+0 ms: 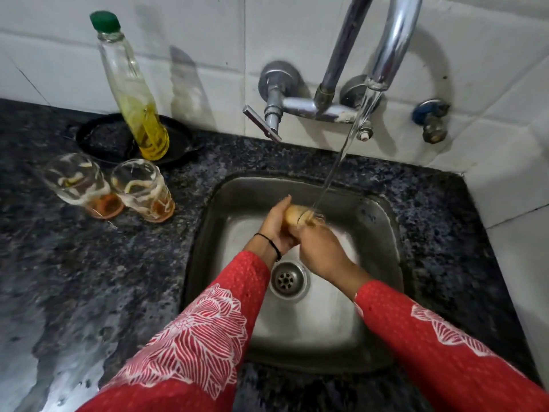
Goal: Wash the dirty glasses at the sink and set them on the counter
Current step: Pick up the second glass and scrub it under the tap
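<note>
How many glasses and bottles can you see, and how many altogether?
Glasses: 3, one in the hands under the running water, two dirty ones on the counter.
Bottles: 1, with a green cap and yellow liquid.
Total: 4

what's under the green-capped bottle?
The bottle stands on a black round tray on the counter, against the tiled wall. The tray's surface beneath the bottle's base is covered, so unseen.

wall: white tile | worktop: dark speckled stone, glare
</note>
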